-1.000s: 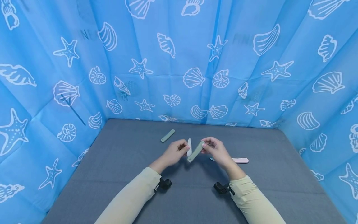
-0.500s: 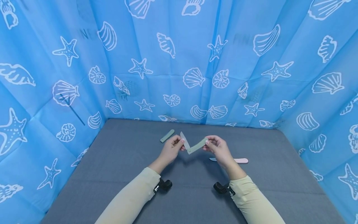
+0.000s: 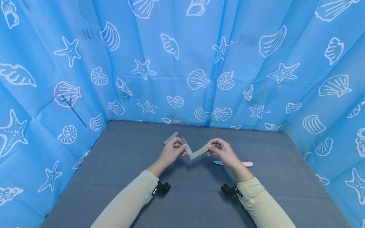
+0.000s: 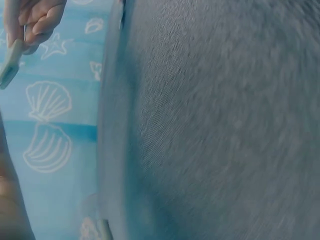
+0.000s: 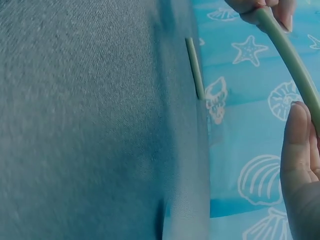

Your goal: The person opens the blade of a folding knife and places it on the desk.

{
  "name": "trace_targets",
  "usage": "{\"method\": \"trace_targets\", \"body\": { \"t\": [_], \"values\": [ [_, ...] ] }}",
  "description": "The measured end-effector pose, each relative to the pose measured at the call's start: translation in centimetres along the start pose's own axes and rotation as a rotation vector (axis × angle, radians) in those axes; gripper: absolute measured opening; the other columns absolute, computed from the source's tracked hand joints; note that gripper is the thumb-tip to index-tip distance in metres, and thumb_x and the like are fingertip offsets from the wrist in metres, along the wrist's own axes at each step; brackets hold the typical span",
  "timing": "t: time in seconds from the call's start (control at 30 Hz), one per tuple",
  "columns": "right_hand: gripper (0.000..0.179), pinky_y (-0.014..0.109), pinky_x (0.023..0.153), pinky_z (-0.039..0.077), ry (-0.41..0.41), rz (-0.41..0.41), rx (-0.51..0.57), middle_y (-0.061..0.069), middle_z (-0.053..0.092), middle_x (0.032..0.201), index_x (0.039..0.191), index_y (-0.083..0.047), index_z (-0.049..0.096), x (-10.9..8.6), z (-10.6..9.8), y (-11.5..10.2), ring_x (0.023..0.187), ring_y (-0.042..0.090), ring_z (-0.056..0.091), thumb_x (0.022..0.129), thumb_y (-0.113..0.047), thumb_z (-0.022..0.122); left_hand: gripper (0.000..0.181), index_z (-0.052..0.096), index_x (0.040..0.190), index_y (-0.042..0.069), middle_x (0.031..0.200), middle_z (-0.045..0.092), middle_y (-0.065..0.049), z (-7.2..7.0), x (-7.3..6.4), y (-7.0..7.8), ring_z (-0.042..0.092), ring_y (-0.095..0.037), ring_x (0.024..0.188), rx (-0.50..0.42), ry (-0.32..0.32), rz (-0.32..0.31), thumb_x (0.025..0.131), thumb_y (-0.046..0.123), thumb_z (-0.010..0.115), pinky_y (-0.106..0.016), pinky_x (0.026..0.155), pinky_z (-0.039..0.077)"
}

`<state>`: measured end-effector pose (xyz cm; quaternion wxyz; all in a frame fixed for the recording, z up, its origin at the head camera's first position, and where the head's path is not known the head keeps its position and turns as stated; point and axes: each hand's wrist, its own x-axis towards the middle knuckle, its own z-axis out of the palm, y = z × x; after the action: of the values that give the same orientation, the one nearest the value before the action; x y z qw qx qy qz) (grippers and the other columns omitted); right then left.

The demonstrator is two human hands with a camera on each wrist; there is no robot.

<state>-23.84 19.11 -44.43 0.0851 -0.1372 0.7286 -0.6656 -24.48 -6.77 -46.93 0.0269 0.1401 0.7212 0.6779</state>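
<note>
Above the table, both hands hold a folding knife with a pale green handle (image 3: 199, 152) and a light blade (image 3: 186, 146), partly unfolded into a V with its pivot lowest. The left hand (image 3: 170, 152) pinches the blade between thumb and fingers. At the handle's far end, the right hand (image 3: 223, 153) grips with thumb and fingertips. The right wrist view has the green handle (image 5: 295, 65) running between the left hand (image 5: 260, 11) and the right hand (image 5: 300, 160). In the left wrist view the right hand (image 4: 42, 20) shows with the handle (image 4: 11, 65).
A second green knife (image 3: 171, 137), apparently folded, lies on the grey table (image 3: 194, 196) behind the left hand. A pink-handled knife (image 3: 247, 164) with its blade out lies by the right forearm. A blue shell-patterned curtain (image 3: 176, 85) surrounds the table's back and sides.
The angle between blade and handle has widened. The left hand has shifted left with the blade, which leans left now; the right hand's handle end has swung slightly outward, lying flatter.
</note>
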Motion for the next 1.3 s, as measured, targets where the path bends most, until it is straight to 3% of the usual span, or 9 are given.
{"method": "trace_targets", "body": {
  "t": [0.27, 0.43, 0.63, 0.9, 1.07, 1.3],
  "values": [
    [0.028, 0.050, 0.086, 0.056, -0.108, 0.031, -0.169, 0.021, 0.064, 0.103, 0.122, 0.013, 0.053, 0.3, -0.4, -0.5, 0.092, 0.031, 0.069, 0.103, -0.006, 0.056, 0.011, 0.053, 0.098, 0.001, 0.084, 0.072, -0.010, -1.5, 0.0, 1.0, 0.072, -0.021, 0.081, 0.128, -0.163, -0.059, 0.099, 0.007, 0.062, -0.052, 0.083, 0.056],
    [0.024, 0.046, 0.083, 0.058, -0.167, 0.040, -0.220, 0.020, 0.064, 0.099, 0.118, 0.011, 0.057, 0.3, -0.5, -0.8, 0.095, 0.040, 0.068, 0.101, -0.007, 0.059, 0.011, 0.053, 0.097, 0.000, 0.083, 0.073, -0.012, -2.2, 0.1, 1.4, 0.073, -0.031, 0.086, 0.152, -0.256, -0.107, 0.097, 0.004, 0.064, -0.054, 0.084, 0.056],
    [0.022, 0.053, 0.084, 0.056, -0.219, 0.038, -0.273, 0.019, 0.064, 0.097, 0.115, 0.009, 0.059, 0.3, -0.6, -1.0, 0.094, 0.041, 0.068, 0.101, -0.007, 0.060, 0.010, 0.058, 0.097, 0.001, 0.086, 0.074, -0.010, -2.5, 0.2, 1.5, 0.072, -0.028, 0.084, 0.216, -0.345, -0.126, 0.099, 0.010, 0.064, -0.053, 0.082, 0.056],
    [0.019, 0.054, 0.083, 0.056, -0.257, 0.051, -0.300, 0.016, 0.064, 0.095, 0.113, 0.006, 0.062, 0.5, -0.9, -1.5, 0.096, 0.046, 0.066, 0.100, -0.008, 0.062, 0.013, 0.059, 0.095, 0.002, 0.087, 0.074, -0.009, -2.5, 0.1, 1.6, 0.072, -0.035, 0.089, 0.229, -0.357, -0.136, 0.100, 0.013, 0.063, -0.053, 0.083, 0.056],
    [0.019, 0.051, 0.081, 0.057, -0.265, 0.033, -0.337, 0.015, 0.065, 0.093, 0.113, 0.005, 0.063, 0.6, -1.1, -1.9, 0.093, 0.045, 0.066, 0.100, -0.009, 0.063, 0.013, 0.061, 0.094, 0.002, 0.087, 0.074, -0.008, -2.5, 0.1, 1.4, 0.073, -0.029, 0.086, 0.230, -0.356, -0.142, 0.100, 0.013, 0.063, -0.050, 0.082, 0.057],
    [0.020, 0.053, 0.083, 0.056, -0.250, 0.044, -0.303, 0.018, 0.066, 0.096, 0.113, 0.006, 0.062, 0.6, -1.3, -1.5, 0.098, 0.048, 0.065, 0.100, -0.009, 0.063, 0.018, 0.054, 0.085, 0.002, 0.089, 0.074, -0.009, -2.6, -0.1, 1.1, 0.073, -0.023, 0.086, 0.186, -0.360, -0.118, 0.100, 0.010, 0.062, -0.051, 0.084, 0.056]
  ]
}}
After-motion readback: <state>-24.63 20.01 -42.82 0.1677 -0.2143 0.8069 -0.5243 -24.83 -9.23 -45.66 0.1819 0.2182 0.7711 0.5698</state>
